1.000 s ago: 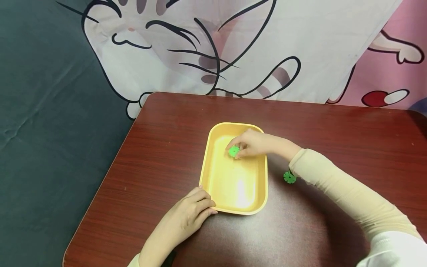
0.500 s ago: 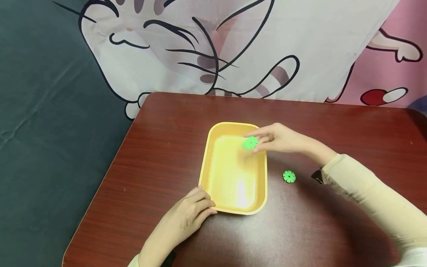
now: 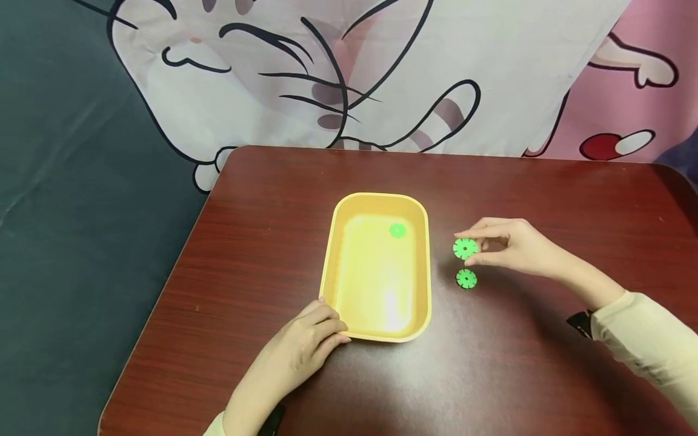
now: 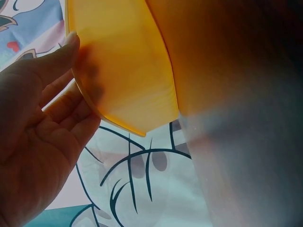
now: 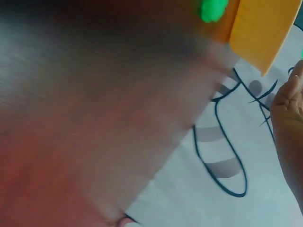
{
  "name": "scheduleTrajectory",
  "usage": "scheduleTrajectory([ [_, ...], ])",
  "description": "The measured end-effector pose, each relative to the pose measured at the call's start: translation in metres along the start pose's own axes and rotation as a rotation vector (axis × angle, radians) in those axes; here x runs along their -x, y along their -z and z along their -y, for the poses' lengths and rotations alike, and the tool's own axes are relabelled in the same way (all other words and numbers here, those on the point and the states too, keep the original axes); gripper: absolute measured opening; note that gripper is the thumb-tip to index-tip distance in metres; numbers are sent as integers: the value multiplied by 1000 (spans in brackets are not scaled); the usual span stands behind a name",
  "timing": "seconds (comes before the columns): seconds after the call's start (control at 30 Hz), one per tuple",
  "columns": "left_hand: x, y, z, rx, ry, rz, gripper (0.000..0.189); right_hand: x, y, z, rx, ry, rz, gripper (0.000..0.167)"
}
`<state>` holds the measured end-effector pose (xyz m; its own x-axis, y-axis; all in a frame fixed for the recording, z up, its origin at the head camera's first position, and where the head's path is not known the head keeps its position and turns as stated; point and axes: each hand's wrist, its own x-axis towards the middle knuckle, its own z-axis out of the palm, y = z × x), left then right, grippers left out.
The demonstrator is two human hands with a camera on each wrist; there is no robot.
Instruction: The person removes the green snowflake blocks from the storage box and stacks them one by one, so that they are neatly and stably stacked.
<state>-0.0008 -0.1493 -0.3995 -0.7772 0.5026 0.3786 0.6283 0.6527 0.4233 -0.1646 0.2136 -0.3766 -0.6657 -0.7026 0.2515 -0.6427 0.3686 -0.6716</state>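
In the head view, my right hand (image 3: 509, 245) pinches a green notched interlocking disc (image 3: 465, 248) between thumb and fingers, to the right of the yellow tray (image 3: 429, 284). Just below it, a second green disc (image 3: 466, 278) lies on the table. Inside the tray, towards its far end, is a plain-looking green round piece (image 3: 397, 230). My left hand (image 3: 302, 342) holds the tray's near left corner; the left wrist view has the thumb and fingers (image 4: 71, 106) at the rim. Only part of the right hand (image 5: 289, 104) enters the right wrist view, at its edge.
The tray stands on a dark red-brown table (image 3: 262, 254) with a rounded far left corner. Behind the table hangs a cloth (image 3: 425, 66) printed with a cartoon cat. Dark grey-green fabric (image 3: 71, 242) lies to the left.
My right hand has lifted the green disc out of the tray and carried it right, over the table. The green piece in the tray now shows uncovered. The left hand stays at the corner.
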Motion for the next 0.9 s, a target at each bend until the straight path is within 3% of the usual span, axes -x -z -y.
scheduleTrajectory([
  [0.27, 0, 0, 0, -2, -7, -9, 5, 29, -4, -5, -96, -276, 44, 42],
  [0.4, 1, 0, -1, 1, -7, -13, 6, 37, -8, -11, -128, -337, 70, 42],
  [0.47, 1, 0, -1, 1, -10, -16, 5, 39, -12, -14, -95, -318, 74, 41],
  [0.7, 1, -1, -1, 1, -2, -15, 5, 40, -27, -23, 47, -97, 18, 38],
  [0.9, 1, -1, -1, 6, 22, -1, 4, 40, -33, -28, 74, -78, 19, 38],
])
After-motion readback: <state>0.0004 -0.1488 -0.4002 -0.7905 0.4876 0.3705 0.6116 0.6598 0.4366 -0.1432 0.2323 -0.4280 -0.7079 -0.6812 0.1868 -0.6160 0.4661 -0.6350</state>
